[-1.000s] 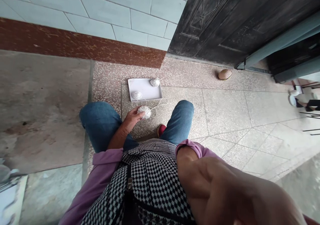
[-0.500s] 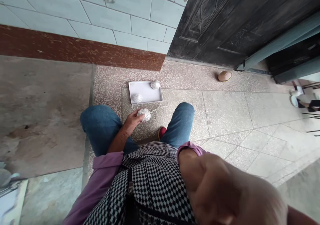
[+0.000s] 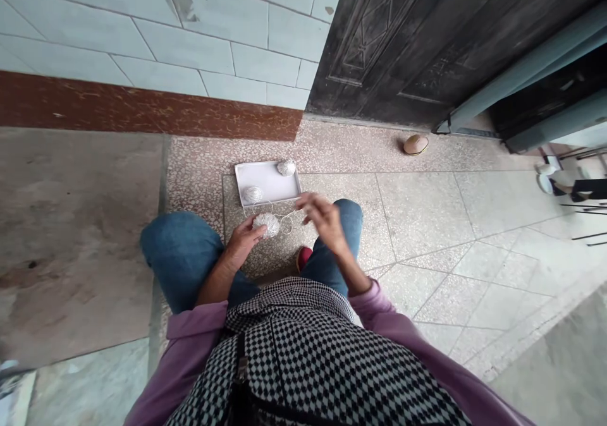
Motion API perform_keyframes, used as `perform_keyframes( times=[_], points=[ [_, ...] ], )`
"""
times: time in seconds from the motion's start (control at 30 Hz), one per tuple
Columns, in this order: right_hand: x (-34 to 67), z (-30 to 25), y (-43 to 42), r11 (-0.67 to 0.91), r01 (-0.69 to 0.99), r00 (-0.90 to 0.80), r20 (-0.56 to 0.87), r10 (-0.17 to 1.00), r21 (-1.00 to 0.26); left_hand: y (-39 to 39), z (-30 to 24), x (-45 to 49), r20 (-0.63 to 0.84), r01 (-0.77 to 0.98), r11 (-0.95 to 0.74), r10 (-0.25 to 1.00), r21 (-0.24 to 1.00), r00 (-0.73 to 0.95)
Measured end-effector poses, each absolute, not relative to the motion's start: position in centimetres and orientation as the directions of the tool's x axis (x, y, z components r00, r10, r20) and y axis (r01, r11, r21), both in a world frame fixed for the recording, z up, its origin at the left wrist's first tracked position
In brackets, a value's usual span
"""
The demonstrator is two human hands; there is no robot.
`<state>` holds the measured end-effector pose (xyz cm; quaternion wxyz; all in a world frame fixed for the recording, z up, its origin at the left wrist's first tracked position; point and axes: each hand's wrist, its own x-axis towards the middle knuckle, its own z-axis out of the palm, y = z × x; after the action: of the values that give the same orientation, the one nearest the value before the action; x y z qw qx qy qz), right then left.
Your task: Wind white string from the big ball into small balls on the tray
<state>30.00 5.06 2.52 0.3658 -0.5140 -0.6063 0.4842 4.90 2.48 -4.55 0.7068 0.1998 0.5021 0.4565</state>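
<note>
My left hand rests on a white ball of thread, its fingers curled over the ball's left side. My right hand is raised over my right knee, fingers pointing left and holding nothing I can see. Loose loops of white thread lie between the ball and a shallow white tray. Inside the tray sit two smaller white thread balls, one at the near left and one at the far right.
My blue-jeaned knees flank the work, with a red object between them. A tan oval object lies on the terrazzo floor by a dark wooden door. Pale wall tiles rise above brown skirting.
My right hand has dropped from close before the camera to above my right knee, now visible whole. The view has tilted slightly. My left hand stays on the thread ball.
</note>
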Motion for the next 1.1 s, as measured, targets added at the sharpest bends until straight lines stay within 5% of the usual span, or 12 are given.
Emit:
perform_keyframes(
  times=[0.17,0.3,0.53,0.8,1.1],
  points=[
    [25.4,-5.7,2.7,-0.364,0.133,-0.298,-0.388,0.872,-0.922,1.8,-3.8,4.6,-0.505,-0.448,0.490,0.858,0.748,0.096],
    [24.2,-8.7,0.5,-0.439,0.098,-0.405,-0.438,0.802,-0.893,1.9,-4.5,4.4,-0.518,-0.463,0.503,0.849,0.730,0.105],
    [25.0,-7.9,4.0,-0.444,-0.018,-0.118,-0.439,0.891,-0.896,2.5,-5.4,4.4,-0.542,-0.473,0.541,0.827,0.696,0.149],
    [24.0,-7.3,4.4,-0.412,0.104,-0.342,-0.421,0.840,-0.905,2.2,-5.1,4.2,-0.542,-0.481,0.551,0.822,0.682,0.174],
    [25.0,-8.0,2.4,-0.408,0.152,-0.267,-0.435,0.860,-0.900,2.5,-5.7,4.4,-0.552,-0.504,0.541,0.821,0.673,0.146]
  ],
)
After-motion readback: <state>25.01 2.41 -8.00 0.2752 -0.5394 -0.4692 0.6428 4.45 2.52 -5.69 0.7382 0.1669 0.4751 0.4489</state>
